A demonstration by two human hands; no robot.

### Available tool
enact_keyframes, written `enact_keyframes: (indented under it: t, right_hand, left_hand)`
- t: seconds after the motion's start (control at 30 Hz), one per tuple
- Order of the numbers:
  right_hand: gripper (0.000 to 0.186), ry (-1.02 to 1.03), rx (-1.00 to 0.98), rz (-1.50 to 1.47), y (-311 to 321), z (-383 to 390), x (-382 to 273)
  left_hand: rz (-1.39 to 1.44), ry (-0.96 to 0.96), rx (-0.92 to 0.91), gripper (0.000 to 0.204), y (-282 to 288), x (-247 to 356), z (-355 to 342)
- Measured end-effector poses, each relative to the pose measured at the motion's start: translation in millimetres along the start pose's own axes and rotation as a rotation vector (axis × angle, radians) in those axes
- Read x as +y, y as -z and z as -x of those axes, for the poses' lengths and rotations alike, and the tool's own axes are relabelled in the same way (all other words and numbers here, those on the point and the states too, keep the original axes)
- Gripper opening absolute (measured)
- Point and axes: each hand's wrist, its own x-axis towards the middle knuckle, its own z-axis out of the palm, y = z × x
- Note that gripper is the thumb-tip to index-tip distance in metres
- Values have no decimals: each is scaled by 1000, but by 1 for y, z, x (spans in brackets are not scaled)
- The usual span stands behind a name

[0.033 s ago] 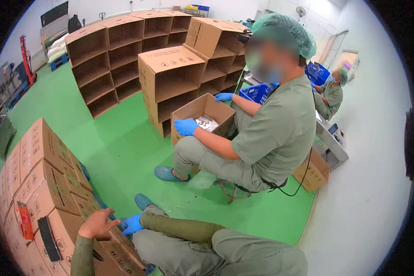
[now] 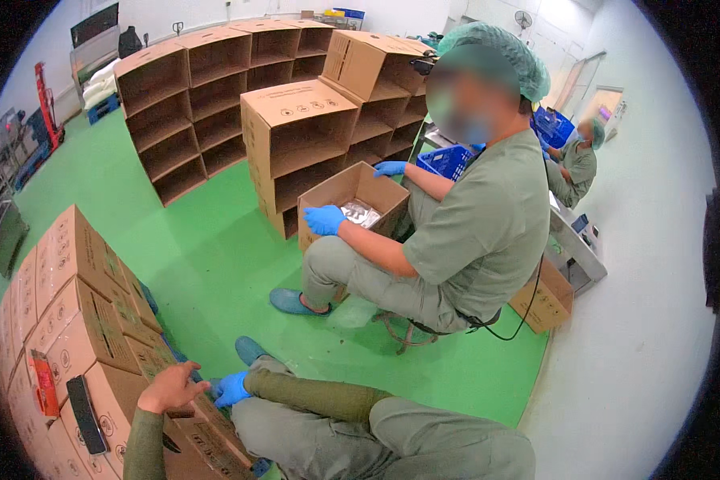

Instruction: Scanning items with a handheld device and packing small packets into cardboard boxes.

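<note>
My bare left hand [image 2: 174, 386] hangs over stacked brown cartons [image 2: 84, 328] at lower left, open with fingers slightly bent and apart. My blue-gloved right hand [image 2: 232, 388] is just right of it by the cartons' edge, fingers loosely bent, with nothing visible in them. A black phone-like slab [image 2: 86, 414] and a red-orange packet [image 2: 44, 384] lie on the cartons. A seated co-worker [image 2: 488, 216] in green scrubs and hairnet holds an open carton [image 2: 392, 192] with silvery packs [image 2: 360, 214] inside, using both gloved hands.
Empty cardboard cubbies [image 2: 216, 128] stand behind. Another worker [image 2: 576, 168] sits at right near blue baskets [image 2: 444, 160]. An open carton [image 2: 548, 312] sits by the white wall [image 2: 640, 304]. A red pallet jack [image 2: 48, 112] stands back left on the green floor [image 2: 176, 264].
</note>
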Motion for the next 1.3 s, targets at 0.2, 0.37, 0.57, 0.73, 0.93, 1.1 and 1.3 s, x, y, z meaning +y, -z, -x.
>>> enact_keyframes:
  t: [0.2, 0.37, 0.57, 0.73, 0.93, 1.1, 1.3]
  right_hand:
    - [53, 23, 27, 6, 10, 11, -5]
    - [47, -59, 40, -16, 12, 13, 0]
    - [43, -77, 31, -29, 10, 8, -2]
    - [51, -20, 110, -13, 7, 12, -2]
    - [48, -74, 51, -26, 14, 19, -16]
    - [45, -24, 56, -2, 10, 13, 0]
    - [44, 73, 76, 30, 8, 9, 1]
  left_hand:
    - [22, 36, -21, 58, 7, 10, 0]
    - [-23, 51, -11, 59, 12, 25, -1]
    - [-26, 63, -16, 61, 10, 15, 0]
    - [-11, 49, -29, 61, 7, 13, -2]
    - [-34, 65, -39, 63, 13, 15, 5]
    - [-48, 114, -72, 61, 16, 28, 2]
    - [-32, 42, 8, 61, 6, 13, 1]
